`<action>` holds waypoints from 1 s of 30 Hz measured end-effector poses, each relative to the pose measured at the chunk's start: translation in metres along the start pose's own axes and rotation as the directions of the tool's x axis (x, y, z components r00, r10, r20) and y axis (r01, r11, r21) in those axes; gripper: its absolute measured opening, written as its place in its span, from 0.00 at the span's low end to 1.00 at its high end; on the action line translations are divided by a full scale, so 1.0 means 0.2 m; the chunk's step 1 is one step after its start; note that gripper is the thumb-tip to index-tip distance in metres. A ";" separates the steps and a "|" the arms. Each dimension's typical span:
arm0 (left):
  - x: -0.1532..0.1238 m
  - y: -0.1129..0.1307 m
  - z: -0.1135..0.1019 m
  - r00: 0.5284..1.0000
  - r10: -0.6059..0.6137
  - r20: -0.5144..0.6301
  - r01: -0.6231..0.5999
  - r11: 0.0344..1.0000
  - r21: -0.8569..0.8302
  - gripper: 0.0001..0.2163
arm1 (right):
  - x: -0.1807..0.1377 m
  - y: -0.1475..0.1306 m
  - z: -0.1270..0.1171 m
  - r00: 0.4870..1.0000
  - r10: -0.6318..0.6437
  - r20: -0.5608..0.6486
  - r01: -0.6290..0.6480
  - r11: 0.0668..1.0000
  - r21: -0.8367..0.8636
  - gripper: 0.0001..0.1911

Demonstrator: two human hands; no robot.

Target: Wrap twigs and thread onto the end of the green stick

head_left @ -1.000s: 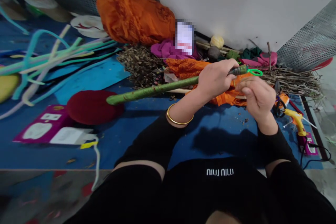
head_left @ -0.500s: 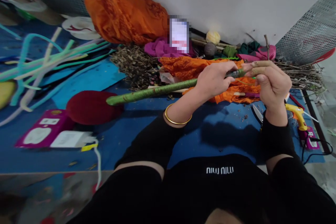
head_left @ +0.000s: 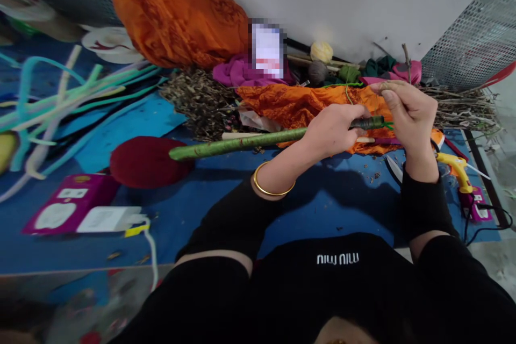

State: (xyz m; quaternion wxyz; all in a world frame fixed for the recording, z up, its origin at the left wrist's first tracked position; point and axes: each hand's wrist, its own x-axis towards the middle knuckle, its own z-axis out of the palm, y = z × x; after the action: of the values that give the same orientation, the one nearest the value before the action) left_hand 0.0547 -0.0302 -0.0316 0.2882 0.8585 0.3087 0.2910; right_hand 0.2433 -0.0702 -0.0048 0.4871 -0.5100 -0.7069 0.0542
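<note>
My left hand (head_left: 336, 128) is wrapped round a stick (head_left: 242, 142) bound in glossy green, gripping it near its darker, thread-wound right end (head_left: 373, 122). At its left end the stick meets a dark red, rounded fuzzy piece (head_left: 147, 162), which rests low over the table. My right hand (head_left: 413, 110) is raised just beyond the stick's right end, thumb and fingertips pinched together. Bright green yarn (head_left: 388, 125) shows between the stick's end and my right palm; what lies inside the pinch is too fine to see clearly. Another green strand (head_left: 349, 95) runs down behind my left hand.
Orange cloth (head_left: 290, 99), dry twigs (head_left: 463, 105) and yarn balls (head_left: 321, 52) lie along the wall. Pale foam-like strips (head_left: 52, 102) spread at left. A purple box (head_left: 72, 201) with a white plug sits at front left. At right are a yellow glue gun (head_left: 457, 166) and a blade (head_left: 394, 168).
My right hand has lifted and drawn slightly away from the stick's end, its fingers closing into a pinch. The stick's right end has dipped a little, with my left hand still round it.
</note>
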 end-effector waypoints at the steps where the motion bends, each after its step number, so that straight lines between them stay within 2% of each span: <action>1: 0.00 0.01 0.00 1.000 0.013 0.017 -0.013 1.000 -0.001 0.15 | 0.01 0.01 0.00 0.999 0.019 0.027 -0.019 1.000 -0.002 0.19; 11: -0.02 0.04 0.00 0.999 0.027 0.042 -0.026 1.000 -0.006 0.14 | 0.02 0.10 -0.01 0.970 0.095 0.224 -0.099 0.995 0.005 0.15; 15: -0.01 0.03 0.00 0.999 0.034 0.039 -0.033 0.999 -0.029 0.15 | 0.02 0.08 -0.01 0.983 0.056 0.174 -0.056 0.998 -0.001 0.15; 20: -0.01 0.01 0.00 0.997 0.069 0.031 -0.066 0.995 -0.080 0.15 | 0.02 0.09 0.00 0.994 -0.109 0.032 0.106 0.991 0.077 0.13; 22: -0.01 0.01 0.00 0.996 0.084 0.030 -0.082 0.993 -0.087 0.13 | 0.02 0.10 0.00 0.992 -0.119 0.031 0.116 0.989 0.088 0.13; 26: -0.01 0.01 0.00 0.995 0.091 0.036 -0.088 0.993 -0.084 0.12 | 0.02 0.10 0.00 0.994 -0.052 0.093 0.044 0.995 0.084 0.16; 30: -0.01 0.02 0.01 0.996 0.068 0.051 -0.064 0.995 -0.077 0.13 | 0.02 0.08 0.01 0.986 -0.089 0.144 0.070 0.988 0.135 0.11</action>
State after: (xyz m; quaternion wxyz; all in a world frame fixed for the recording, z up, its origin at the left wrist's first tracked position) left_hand 0.0558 -0.0346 -0.0313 0.3186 0.8643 0.2611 0.2887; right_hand 0.2524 -0.0587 -0.0125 0.4665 -0.4431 -0.7563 0.1186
